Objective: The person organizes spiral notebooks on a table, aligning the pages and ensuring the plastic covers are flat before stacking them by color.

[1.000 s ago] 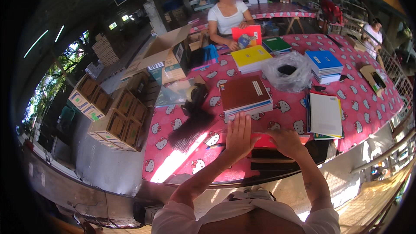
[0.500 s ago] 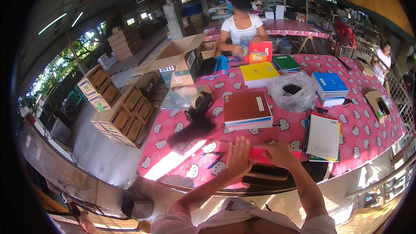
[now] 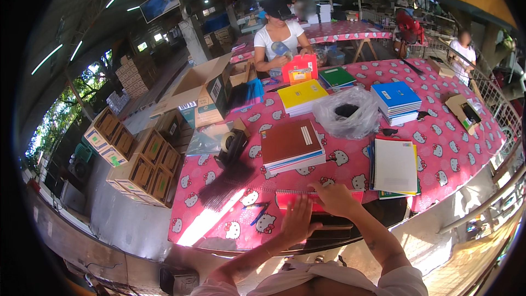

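Observation:
A red-covered notebook (image 3: 286,198) lies along the near table edge, with a thin dark spiral along its far side that runs out to the left. My left hand (image 3: 298,220) rests flat on its cover, fingers stretched together and thumb apart. Over the middle of the same notebook, my right hand (image 3: 335,200) reaches across with fingers extended to the far edge, by the spiral. Whether those fingertips pinch the spiral is too small to see. Several dark spiral coils (image 3: 224,186) are spread to the left, close to blue pens (image 3: 256,212).
Around my hands are a brown notebook stack (image 3: 290,140), spiral notebooks (image 3: 394,167), a tape dispenser (image 3: 233,147), a plastic bag roll (image 3: 350,112) and blue notebooks (image 3: 397,98). Opposite, a person (image 3: 279,41) handles a red notebook (image 3: 301,66) beside an open carton (image 3: 203,90). Stacked boxes (image 3: 148,156) stand left.
The view has turned to the right. My left hand has slid nearer along the red cover, uncovering more of it. The person opposite has shifted the item in hand.

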Demonstrator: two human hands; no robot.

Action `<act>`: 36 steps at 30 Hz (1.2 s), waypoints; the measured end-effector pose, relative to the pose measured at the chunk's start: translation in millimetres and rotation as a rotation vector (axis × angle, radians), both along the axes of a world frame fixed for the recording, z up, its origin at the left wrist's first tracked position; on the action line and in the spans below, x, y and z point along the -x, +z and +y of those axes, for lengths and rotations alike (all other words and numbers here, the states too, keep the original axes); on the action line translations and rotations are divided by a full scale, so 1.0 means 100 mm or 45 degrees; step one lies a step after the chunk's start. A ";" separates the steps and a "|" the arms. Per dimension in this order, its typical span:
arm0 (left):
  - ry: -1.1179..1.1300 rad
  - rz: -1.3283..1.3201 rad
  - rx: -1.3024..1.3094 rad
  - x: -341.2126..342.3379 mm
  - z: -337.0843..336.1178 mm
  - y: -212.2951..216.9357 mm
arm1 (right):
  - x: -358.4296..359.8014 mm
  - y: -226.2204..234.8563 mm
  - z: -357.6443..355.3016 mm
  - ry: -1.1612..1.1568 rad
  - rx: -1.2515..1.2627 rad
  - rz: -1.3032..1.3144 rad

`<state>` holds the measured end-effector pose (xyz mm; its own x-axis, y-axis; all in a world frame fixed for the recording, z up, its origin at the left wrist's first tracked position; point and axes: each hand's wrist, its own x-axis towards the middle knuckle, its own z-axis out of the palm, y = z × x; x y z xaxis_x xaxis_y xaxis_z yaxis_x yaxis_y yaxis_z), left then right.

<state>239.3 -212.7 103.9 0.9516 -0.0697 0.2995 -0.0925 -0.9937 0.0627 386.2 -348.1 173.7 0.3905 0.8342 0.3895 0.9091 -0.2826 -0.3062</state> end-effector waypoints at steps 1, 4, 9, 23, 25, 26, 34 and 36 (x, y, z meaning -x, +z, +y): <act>-0.021 -0.007 -0.004 -0.19 0.13 0.07 | -0.08 0.00 0.01 -0.021 -0.004 -0.007; 0.148 -0.188 -0.377 -0.41 0.28 0.27 | 0.07 0.08 -0.07 -0.034 0.265 0.134; 0.026 -0.161 -0.025 0.12 -0.07 0.32 | 0.08 0.48 -0.73 -0.233 -0.289 -0.236; -0.298 -0.202 -0.070 -0.40 0.29 0.85 | -0.06 -0.70 -0.81 0.109 -0.736 1.391; -0.237 -0.281 -0.149 -0.44 0.15 0.71 | -0.03 -0.71 -0.80 0.085 -0.749 1.364; -0.188 -0.232 -0.162 -0.34 0.09 0.44 | 0.00 -0.67 -0.76 0.041 -0.736 1.410; 0.013 -0.388 -0.150 -0.52 0.15 0.35 | 0.05 -0.54 -0.73 0.043 -0.738 1.090; -0.054 -0.227 -0.173 -0.51 0.07 0.23 | 0.06 -0.61 -0.67 -0.022 -0.817 1.246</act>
<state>289.9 -205.2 126.6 0.8796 -0.1598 0.4481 -0.1322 -0.9869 -0.0924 379.9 -414.9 113.0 0.7667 0.5852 0.2641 0.2041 0.1680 -0.9644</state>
